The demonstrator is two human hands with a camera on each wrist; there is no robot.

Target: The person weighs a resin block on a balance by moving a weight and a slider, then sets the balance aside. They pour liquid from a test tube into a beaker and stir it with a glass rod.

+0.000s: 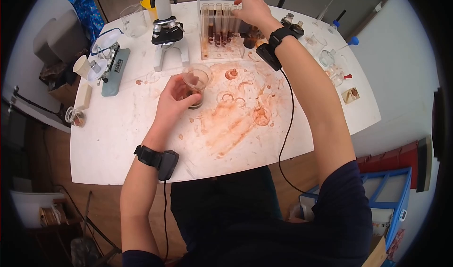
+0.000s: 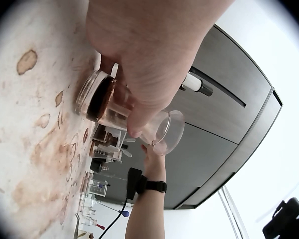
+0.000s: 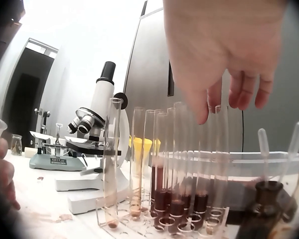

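My left hand (image 1: pixel 174 99) grips a glass beaker (image 1: pixel 196 78) with a little brown liquid at its bottom, standing on the stained white table (image 1: pixel 118 139). In the left wrist view the hand (image 2: pixel 139 74) wraps the beaker (image 2: pixel 104 99) from above. My right hand (image 1: pixel 247 9) reaches over a clear rack (image 1: pixel 222 53) of test tubes (image 1: pixel 218 24), several of them holding brown liquid. In the right wrist view its fingers (image 3: pixel 241 92) hang relaxed just above the tube tops (image 3: pixel 179 107), holding nothing that I can see.
A microscope (image 1: pixel 167 31) stands left of the rack, with a balance scale (image 1: pixel 111 66), an empty beaker (image 1: pixel 133 20) and a yellow funnel (image 1: pixel 147 3) further left. Dropper bottles (image 1: pixel 291 22), small flasks (image 1: pixel 326 57) and blue-bulbed pipettes (image 1: pixel 351 41) sit at the right. Brown rings and smears (image 1: pixel 236 116) cover the table's middle.
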